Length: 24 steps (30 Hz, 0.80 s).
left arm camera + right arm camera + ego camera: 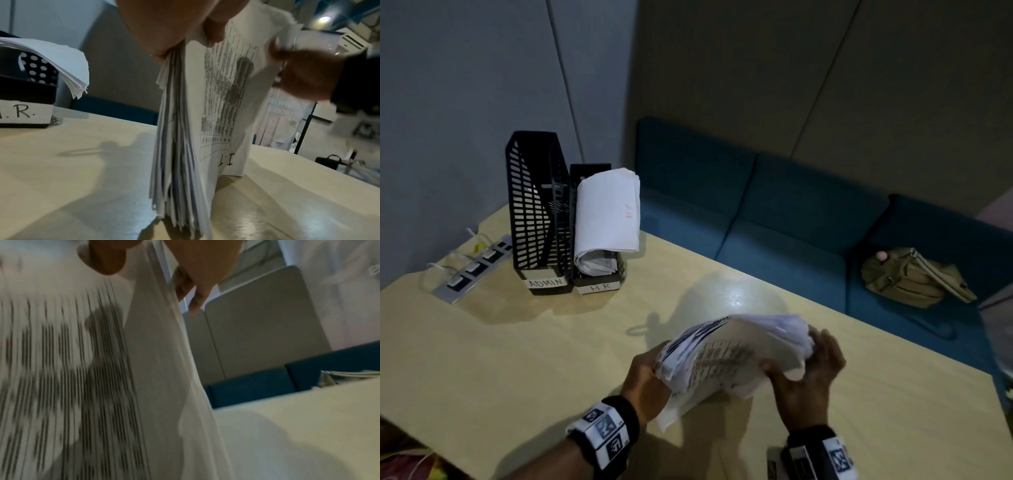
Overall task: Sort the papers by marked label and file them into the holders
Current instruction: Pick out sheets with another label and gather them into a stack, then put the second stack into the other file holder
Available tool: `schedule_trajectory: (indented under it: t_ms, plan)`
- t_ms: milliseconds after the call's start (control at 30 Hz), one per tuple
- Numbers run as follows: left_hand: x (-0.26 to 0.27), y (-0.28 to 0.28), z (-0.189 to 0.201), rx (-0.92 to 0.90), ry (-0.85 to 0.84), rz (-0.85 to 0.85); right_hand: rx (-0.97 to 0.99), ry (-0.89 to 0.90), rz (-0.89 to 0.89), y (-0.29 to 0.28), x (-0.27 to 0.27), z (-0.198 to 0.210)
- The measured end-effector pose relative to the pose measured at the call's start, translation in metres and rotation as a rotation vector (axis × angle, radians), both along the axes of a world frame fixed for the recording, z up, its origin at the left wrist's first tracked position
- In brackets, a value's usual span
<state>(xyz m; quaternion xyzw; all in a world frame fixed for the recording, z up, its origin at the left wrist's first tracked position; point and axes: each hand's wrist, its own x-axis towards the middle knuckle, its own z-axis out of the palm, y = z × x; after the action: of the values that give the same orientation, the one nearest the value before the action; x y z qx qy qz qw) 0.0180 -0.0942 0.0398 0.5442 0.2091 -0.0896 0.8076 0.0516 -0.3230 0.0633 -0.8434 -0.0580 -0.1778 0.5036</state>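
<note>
I see the table (517, 359) filling most of the head view, with the blue sofa (791, 212) behind it and a tan bag (914, 279) lying on the seat. At the table's far left stand two black holders side by side: the tall ADMIN holder (534, 205), and the lower HR holder (599, 282) with a sheaf of papers (607, 212) curling out over its top. A power strip (472, 269) lies just left of them. Near me, the stack (736, 353) is held above the table between both hands. My left hand (645, 380) grips its left edge, thumb and fingers clamped round the sheets. My right hand (810, 370) pinches the right edge, peeling the front sheet (228, 100) away; that printed page is marked "I.T" near its bottom corner.
</note>
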Motion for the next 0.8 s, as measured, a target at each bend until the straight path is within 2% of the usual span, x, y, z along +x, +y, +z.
schedule_trajectory:
  t_ms: [33,67,100,133,167,267,300,333,367,433,467,533,600,667,733,800]
  plan:
    - [0.000,0.003,0.003,0.085,-0.013,-0.033,0.028,-0.116,-0.005,0.000,0.002,0.010]
    - [0.000,0.004,0.006,0.176,-0.030,-0.042,-0.045,-0.204,0.039,0.001,0.005,0.023]
    - [-0.001,0.004,0.015,0.227,-0.055,-0.078,-0.177,-0.238,0.062,0.001,0.010,0.025]
    - [-0.002,0.002,0.018,0.203,-0.073,-0.133,-0.273,-0.237,0.083,0.003,0.014,0.029]
    - [-0.003,0.000,0.025,0.216,-0.087,-0.118,-0.347,-0.211,0.105,0.001,0.018,0.025]
    - [0.001,0.000,0.024,0.184,-0.097,-0.040,-0.306,-0.152,0.093,0.002,0.027,0.019]
    - [0.002,0.000,0.033,0.123,-0.071,-0.011,-0.284,-0.126,0.017,0.003,0.029,0.016]
    - [0.004,0.001,0.035,0.173,-0.082,-0.012,-0.213,-0.062,-0.017,0.004,0.031,0.013]
    - [0.004,0.002,0.042,0.231,-0.129,0.000,-0.094,0.066,-0.052,0.007,0.032,0.011]
    - [0.004,0.007,0.048,0.187,-0.181,0.013,0.217,0.315,-0.024,0.022,0.032,0.010]
    - [0.004,0.014,0.050,0.189,-0.198,0.019,0.305,0.387,0.015,0.030,0.033,0.009]
    - [-0.002,0.032,0.067,0.172,-0.280,-0.053,0.216,0.384,0.062,0.047,0.037,0.008]
    - [-0.006,0.060,0.075,0.148,-0.287,-0.106,0.124,0.309,0.064,0.072,0.048,0.012]
    - [-0.010,0.085,0.085,0.182,-0.306,-0.099,0.078,0.240,0.124,0.102,0.063,0.024]
    - [-0.011,0.107,0.091,0.215,-0.283,0.024,0.020,0.226,0.218,0.139,0.079,0.035]
    - [-0.008,0.128,0.095,0.229,-0.255,0.260,-0.081,0.213,0.290,0.182,0.092,0.038]
